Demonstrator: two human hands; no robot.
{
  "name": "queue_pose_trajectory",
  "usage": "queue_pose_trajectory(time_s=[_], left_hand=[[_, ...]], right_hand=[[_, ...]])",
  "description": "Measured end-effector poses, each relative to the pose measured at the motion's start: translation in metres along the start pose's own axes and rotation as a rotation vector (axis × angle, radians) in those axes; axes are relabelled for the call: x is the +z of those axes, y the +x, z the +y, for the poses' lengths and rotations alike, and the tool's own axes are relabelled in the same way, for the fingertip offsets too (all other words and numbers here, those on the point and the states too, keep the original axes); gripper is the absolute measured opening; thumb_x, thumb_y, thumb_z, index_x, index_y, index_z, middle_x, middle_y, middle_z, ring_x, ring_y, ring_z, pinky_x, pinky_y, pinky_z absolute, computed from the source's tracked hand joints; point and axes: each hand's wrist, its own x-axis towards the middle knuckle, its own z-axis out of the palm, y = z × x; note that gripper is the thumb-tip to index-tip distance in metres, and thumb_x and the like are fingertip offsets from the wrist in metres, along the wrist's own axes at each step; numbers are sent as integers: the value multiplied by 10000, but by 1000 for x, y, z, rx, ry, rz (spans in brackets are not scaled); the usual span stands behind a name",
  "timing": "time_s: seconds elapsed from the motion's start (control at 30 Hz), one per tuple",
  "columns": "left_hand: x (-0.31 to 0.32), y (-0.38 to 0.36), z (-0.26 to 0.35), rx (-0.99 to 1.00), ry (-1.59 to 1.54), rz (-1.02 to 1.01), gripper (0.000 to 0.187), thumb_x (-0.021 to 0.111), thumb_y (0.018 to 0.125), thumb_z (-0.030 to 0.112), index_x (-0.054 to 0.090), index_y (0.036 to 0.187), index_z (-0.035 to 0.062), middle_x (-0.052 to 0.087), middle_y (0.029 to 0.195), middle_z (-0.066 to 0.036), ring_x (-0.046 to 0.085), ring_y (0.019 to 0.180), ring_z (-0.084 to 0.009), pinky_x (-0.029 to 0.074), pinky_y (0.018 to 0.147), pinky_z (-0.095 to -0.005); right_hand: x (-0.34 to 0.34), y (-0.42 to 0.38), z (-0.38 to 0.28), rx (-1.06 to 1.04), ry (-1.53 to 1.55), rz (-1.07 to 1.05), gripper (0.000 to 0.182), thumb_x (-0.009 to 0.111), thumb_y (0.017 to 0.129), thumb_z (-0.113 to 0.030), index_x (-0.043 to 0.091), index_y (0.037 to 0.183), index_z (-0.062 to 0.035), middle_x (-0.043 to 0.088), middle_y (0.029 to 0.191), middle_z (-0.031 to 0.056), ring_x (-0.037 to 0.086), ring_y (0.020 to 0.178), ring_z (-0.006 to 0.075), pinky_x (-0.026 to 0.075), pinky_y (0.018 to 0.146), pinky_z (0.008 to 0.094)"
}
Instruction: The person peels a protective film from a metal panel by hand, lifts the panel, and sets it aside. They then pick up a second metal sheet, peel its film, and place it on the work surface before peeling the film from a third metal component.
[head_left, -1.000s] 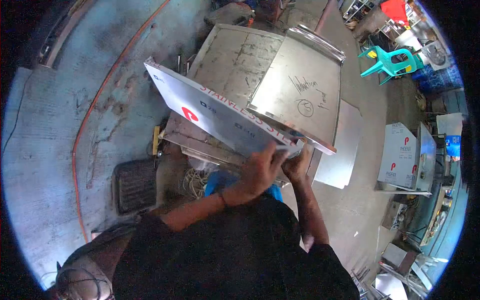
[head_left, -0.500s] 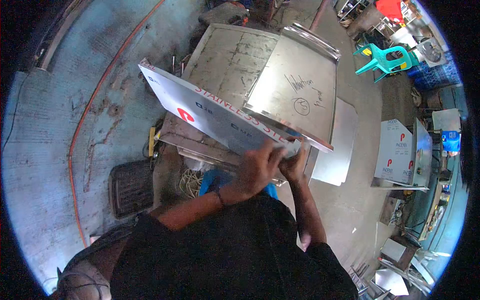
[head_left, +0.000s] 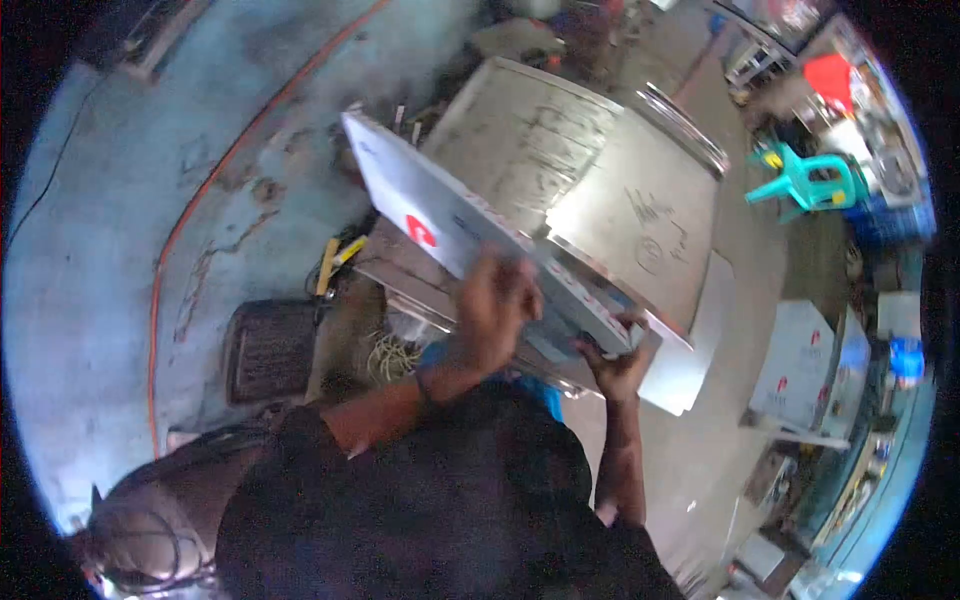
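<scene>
A long folded stainless steel panel point(head_left: 455, 215), with white film and a red logo on its face, stands on edge, slanting from upper left to lower right. My right hand point(head_left: 618, 368) grips its near right end, thumb and fingers around the corner. Over the panel's lower face is my left hand point(head_left: 495, 310), its curled fingers smeared by motion. Just beyond the panel lies a bare metal sheet piece point(head_left: 640, 200) with handwriting and a circled mark, its far edge bent up. Both rest at a worn metal-topped table point(head_left: 500, 120).
Another flat sheet point(head_left: 690, 350) lies at the right, below the table. A turquoise plastic chair point(head_left: 815, 180) stands at the upper right. Film-covered panels point(head_left: 795, 365) lean farther right. An orange hose point(head_left: 210, 185) runs across the floor on the left, near a dark mat point(head_left: 270, 350).
The view has shifted, so the surroundings sit lower and further right. My left hand has drawn away from the panel's near end and my right hand, which stays at that end.
</scene>
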Motion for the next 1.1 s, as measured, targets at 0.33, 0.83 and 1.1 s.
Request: queue_pose_trajectory(time_s=[0.33, 0.83, 1.1], left_hand=[[-240, 184, -62, 315, -243, 771, 262, 535, 1023, 248, 433, 1114, 25, 702, 945, -162, 690, 721, -206, 509, 575, -274], [-250, 259, -105, 403, 389, 577, 473, 506, 1000, 418, 536, 885, -40, 563, 883, -243, 516, 842, -386, 392, 802, -469], [-228, 246, -70, 439, 496, 857, 423, 475, 1016, 366, 529, 916, -41, 577, 841, -205, 533, 842, -400, 389, 852, -475]], right_hand=[[-36, 24, -80, 19, -336, -340, 586, 842, 730, -395, 632, 1100, 8, 665, 1155, 129, 633, 1043, 238, 482, 927, 381], [213, 167, -151, -57, -1187, -603, 563, 641, 873, -556, 687, 941, 1, 692, 787, 210, 694, 752, 379, 542, 698, 468], [206, 154, -163, -138, -1145, -569, 522, 649, 878, -530, 675, 729, -30, 639, 609, 170, 675, 621, 346, 511, 616, 459]])
